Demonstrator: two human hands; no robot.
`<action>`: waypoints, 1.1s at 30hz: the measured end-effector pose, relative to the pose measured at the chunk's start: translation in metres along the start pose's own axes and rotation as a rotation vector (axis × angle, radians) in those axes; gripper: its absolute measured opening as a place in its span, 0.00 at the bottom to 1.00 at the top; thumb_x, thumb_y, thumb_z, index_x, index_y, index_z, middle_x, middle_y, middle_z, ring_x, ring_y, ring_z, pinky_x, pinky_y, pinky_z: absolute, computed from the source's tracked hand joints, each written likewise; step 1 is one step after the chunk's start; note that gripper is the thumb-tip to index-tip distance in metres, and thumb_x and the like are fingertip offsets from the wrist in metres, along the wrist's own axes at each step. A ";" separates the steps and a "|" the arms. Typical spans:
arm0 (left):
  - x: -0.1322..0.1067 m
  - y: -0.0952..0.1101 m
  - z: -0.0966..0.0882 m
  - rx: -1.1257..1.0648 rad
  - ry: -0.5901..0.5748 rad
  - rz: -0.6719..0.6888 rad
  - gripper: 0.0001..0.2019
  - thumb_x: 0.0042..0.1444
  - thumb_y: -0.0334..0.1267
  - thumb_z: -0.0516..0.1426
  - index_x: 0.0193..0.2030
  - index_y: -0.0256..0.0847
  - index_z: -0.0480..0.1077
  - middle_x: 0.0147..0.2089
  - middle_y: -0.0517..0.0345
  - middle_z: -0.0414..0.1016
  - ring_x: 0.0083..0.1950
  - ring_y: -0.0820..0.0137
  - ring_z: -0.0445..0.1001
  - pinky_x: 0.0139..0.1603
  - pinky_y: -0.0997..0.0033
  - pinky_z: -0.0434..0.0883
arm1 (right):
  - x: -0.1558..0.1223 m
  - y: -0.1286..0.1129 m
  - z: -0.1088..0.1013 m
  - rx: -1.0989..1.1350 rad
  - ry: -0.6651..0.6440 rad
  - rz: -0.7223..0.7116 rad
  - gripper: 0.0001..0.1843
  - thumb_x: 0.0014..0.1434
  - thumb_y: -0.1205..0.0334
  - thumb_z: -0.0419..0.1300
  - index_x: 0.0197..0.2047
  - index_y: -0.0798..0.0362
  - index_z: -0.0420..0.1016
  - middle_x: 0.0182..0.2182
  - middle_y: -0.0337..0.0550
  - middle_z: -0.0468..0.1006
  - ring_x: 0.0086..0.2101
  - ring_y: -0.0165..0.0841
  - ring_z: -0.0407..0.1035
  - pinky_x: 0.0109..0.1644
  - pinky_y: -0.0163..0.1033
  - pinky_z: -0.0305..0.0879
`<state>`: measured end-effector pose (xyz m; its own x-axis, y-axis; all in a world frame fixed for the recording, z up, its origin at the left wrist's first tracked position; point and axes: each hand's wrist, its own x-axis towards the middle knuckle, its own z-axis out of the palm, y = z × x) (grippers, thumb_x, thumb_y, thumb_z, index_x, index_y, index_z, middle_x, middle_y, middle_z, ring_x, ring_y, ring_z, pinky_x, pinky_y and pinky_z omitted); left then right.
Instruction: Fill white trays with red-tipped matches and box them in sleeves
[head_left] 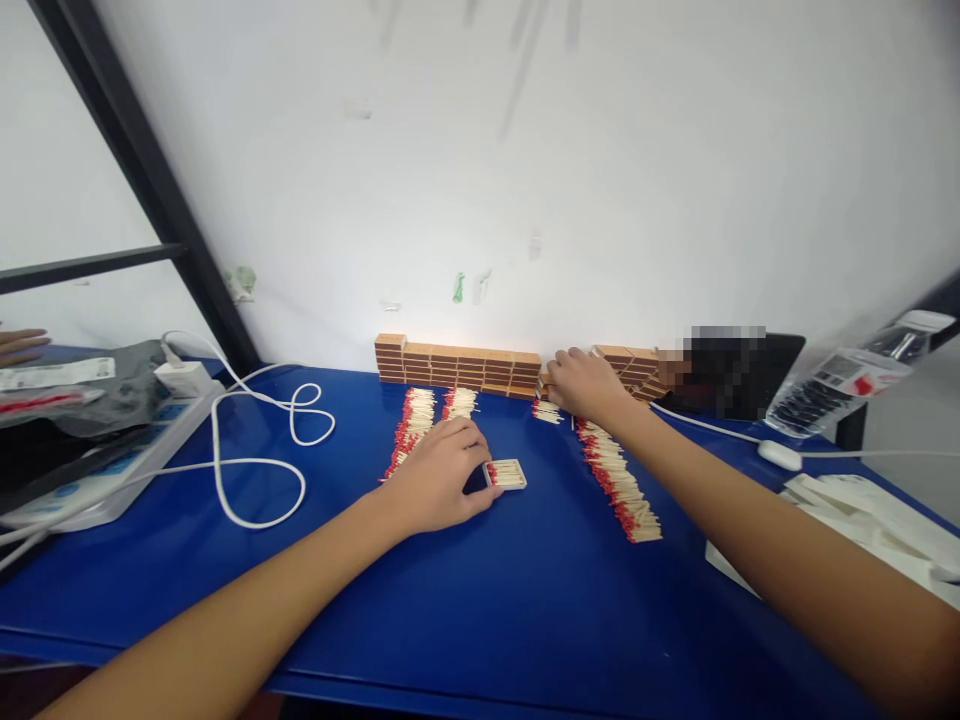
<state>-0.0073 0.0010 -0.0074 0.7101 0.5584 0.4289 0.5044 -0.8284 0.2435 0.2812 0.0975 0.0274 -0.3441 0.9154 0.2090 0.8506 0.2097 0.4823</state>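
Observation:
My left hand (439,475) is curled at the left end of a small open matchbox tray (508,474) holding a layer of red-tipped matches. Its thumb and forefinger grip the tray's near and far corners. My right hand (581,382) reaches to the back of the table, fingers bent together at a low gap in the row of stacked matchboxes (465,368). What its fingertips hold, if anything, is hidden. Just below that hand lies a small bunch of matches (549,411). Long rows of loose matches lie left (411,430) and right (619,480) of the tray.
A white power strip (112,470) with looping white cable (259,462) and a grey plastic bag (112,385) lie left. On the right are a black device (735,375), a tilted bottle (847,380) and white papers (862,520). Another person's hand (22,345) shows at far left.

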 end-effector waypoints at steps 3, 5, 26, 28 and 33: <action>-0.001 0.000 0.000 -0.005 -0.002 0.004 0.11 0.67 0.46 0.65 0.44 0.39 0.80 0.50 0.48 0.81 0.59 0.54 0.75 0.64 0.49 0.74 | 0.000 -0.001 0.000 -0.020 0.033 0.009 0.19 0.71 0.65 0.53 0.55 0.63 0.81 0.52 0.65 0.81 0.52 0.52 0.71 0.50 0.50 0.65; -0.001 0.000 0.000 -0.010 0.004 0.001 0.11 0.67 0.46 0.65 0.45 0.39 0.80 0.50 0.48 0.81 0.58 0.54 0.76 0.64 0.49 0.74 | 0.001 -0.001 0.001 -0.039 0.060 0.000 0.18 0.71 0.66 0.53 0.54 0.63 0.81 0.51 0.65 0.80 0.53 0.52 0.69 0.49 0.49 0.64; -0.002 0.000 0.002 0.014 0.005 -0.006 0.13 0.66 0.47 0.67 0.46 0.38 0.80 0.50 0.48 0.81 0.60 0.54 0.75 0.65 0.50 0.73 | 0.000 0.005 0.029 -0.124 0.228 -0.057 0.14 0.70 0.65 0.56 0.47 0.62 0.83 0.43 0.61 0.80 0.50 0.51 0.64 0.49 0.49 0.52; -0.002 0.000 0.001 0.013 0.003 -0.008 0.13 0.66 0.47 0.66 0.46 0.38 0.80 0.50 0.48 0.81 0.59 0.54 0.76 0.64 0.50 0.73 | 0.001 0.004 0.030 -0.128 0.239 -0.068 0.14 0.70 0.69 0.55 0.46 0.62 0.83 0.43 0.61 0.80 0.49 0.51 0.65 0.48 0.49 0.52; -0.001 0.001 0.000 0.004 0.010 -0.011 0.11 0.66 0.46 0.66 0.45 0.39 0.80 0.49 0.49 0.81 0.59 0.54 0.76 0.64 0.50 0.74 | 0.009 0.004 0.031 -0.128 0.246 -0.042 0.15 0.70 0.73 0.53 0.45 0.62 0.83 0.42 0.62 0.81 0.48 0.50 0.65 0.47 0.49 0.52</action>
<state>-0.0075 -0.0007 -0.0073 0.6998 0.5667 0.4349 0.5139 -0.8223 0.2445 0.2936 0.1167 0.0049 -0.4776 0.7927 0.3788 0.7816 0.1865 0.5952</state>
